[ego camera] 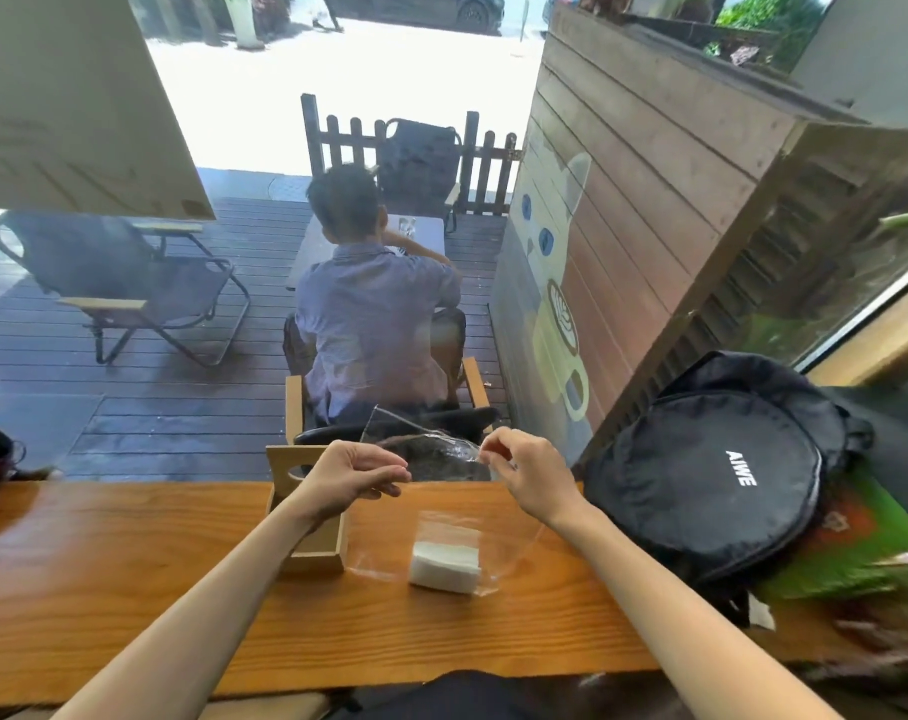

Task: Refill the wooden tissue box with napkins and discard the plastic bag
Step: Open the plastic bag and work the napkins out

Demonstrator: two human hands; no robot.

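A clear plastic bag [444, 504] hangs upright over the wooden counter, its bottom resting on the wood. A white stack of napkins [445, 565] lies inside at the bottom. My left hand [350, 478] pinches the bag's top left edge. My right hand [527, 472] pinches the top right edge, and the mouth is stretched between the two. The wooden tissue box [314, 548] stands just left of the bag, partly hidden by my left forearm; its tall back panel has a cut-out handle.
The wooden counter [129, 574] runs left to right with a window behind it. A black round bag [711, 483] marked AIWE lies at the right, with green material beside it. Outside, a person sits in a chair with their back turned. A red object sits at far left.
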